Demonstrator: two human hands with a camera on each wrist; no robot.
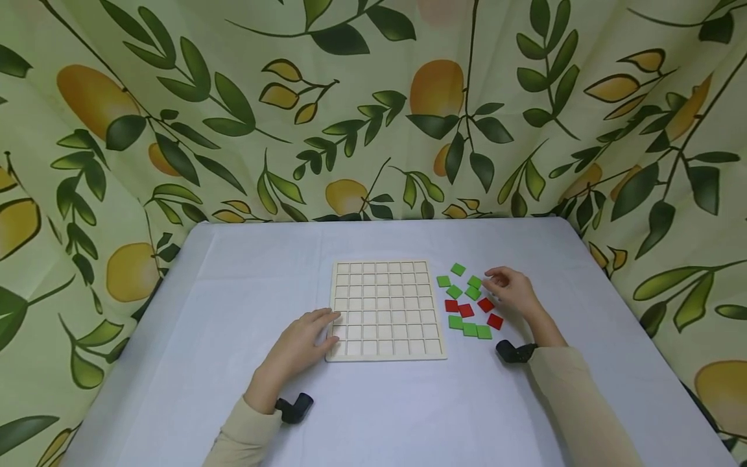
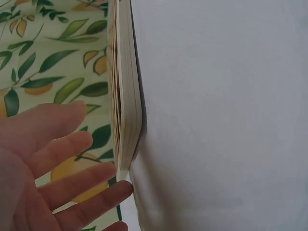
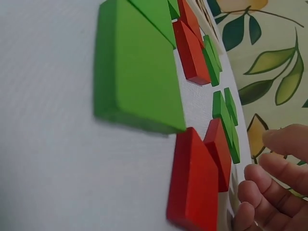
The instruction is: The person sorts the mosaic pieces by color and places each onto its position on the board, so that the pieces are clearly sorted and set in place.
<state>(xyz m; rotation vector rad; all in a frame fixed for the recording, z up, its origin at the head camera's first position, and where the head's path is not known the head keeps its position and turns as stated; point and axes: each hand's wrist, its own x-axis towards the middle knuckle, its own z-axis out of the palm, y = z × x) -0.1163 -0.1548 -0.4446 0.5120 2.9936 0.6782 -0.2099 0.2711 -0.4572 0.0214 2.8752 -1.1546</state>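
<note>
A pale wooden board (image 1: 386,309) with a grid of square cells lies flat on the table. My left hand (image 1: 303,344) is at its left edge, fingers spread and fairly straight; the left wrist view shows the board's side (image 2: 129,96) near those fingertips. To the right of the board lie several green square tiles (image 1: 458,269) and several red square tiles (image 1: 495,322). My right hand (image 1: 513,292) hovers at the right of this group, fingers loosely bent, nearest a green tile (image 1: 474,282) and a red tile (image 1: 486,304). No tile shows between its fingers in the right wrist view.
A white cloth covers the table (image 1: 373,415). Behind it and at both sides hangs a curtain (image 1: 350,130) printed with leaves and fruit. Each wrist bears a black device, one by the left sleeve (image 1: 248,425) and one by the right sleeve (image 1: 574,389).
</note>
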